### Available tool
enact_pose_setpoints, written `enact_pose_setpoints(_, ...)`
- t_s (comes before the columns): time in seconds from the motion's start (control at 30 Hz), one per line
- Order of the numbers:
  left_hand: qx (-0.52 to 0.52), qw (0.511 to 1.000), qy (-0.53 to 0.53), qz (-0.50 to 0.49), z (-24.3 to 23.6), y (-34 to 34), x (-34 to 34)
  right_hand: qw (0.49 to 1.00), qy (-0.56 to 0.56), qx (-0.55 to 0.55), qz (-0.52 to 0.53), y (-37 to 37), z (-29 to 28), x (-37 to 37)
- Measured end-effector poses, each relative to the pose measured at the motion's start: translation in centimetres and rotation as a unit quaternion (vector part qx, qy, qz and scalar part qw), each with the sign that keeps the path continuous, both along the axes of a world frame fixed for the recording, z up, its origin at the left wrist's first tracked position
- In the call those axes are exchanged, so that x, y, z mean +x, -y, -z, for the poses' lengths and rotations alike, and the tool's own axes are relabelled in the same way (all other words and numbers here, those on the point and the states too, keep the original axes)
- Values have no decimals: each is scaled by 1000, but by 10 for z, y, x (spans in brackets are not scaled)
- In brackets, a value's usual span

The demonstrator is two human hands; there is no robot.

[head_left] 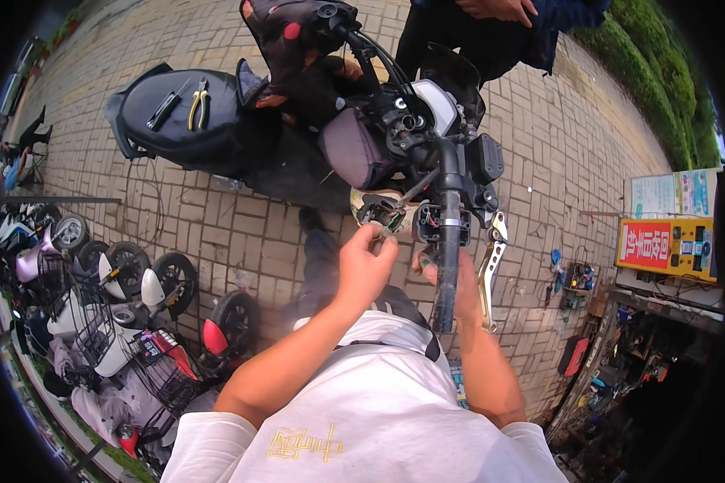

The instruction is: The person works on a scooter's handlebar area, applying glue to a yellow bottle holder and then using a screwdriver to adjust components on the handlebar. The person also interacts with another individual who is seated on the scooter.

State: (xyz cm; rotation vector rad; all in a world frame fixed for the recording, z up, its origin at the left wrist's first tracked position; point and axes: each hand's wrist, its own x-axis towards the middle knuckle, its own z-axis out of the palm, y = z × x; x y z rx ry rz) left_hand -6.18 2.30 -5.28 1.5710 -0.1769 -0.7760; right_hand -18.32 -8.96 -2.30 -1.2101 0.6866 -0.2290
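Note:
My left hand (368, 262) is closed in a pinch on a thin wire at an opened housing (370, 211) with loose wires inside. Just right of it, a black switch housing (443, 225) with its inside showing sits against the black handlebar (449, 189). My right hand (428, 267) is curled below that switch housing, partly behind the handlebar's rubber grip (445, 302). What its fingers hold is hidden. A silver brake lever (490, 274) with holes stands out beside the grip.
On the motorbike's black seat (181, 109) lie pliers (198, 106) with yellow-black handles and a dark folded tool (164, 111). A person (491, 36) stands beyond the bike. Parked scooters (113, 314) crowd the left; a cluttered stall (620, 362) and a red-yellow sign box (666, 249) stand right.

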Motion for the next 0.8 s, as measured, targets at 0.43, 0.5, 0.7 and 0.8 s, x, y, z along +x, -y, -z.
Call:
enact_pose_setpoints(0.43, -17, 999, -37, 26, -2, 2, -2, 995, -25, -96, -27, -6, -6, 1)
enact_pose_setpoints(0.5, -28, 1000, -8, -11, 0, 3, -5, 999, -39, -24, -5, -5, -2, -1)
enact_pose_setpoints(0.7, -74, 996, -23, -46, -7, 3, -9, 982, 30, 172, 68, -5, 18, -7)
enact_pose_setpoints(0.8, -114, 992, -27, -51, -7, -3, -12, 989, -1, 130, 65, -6, 18, -7)
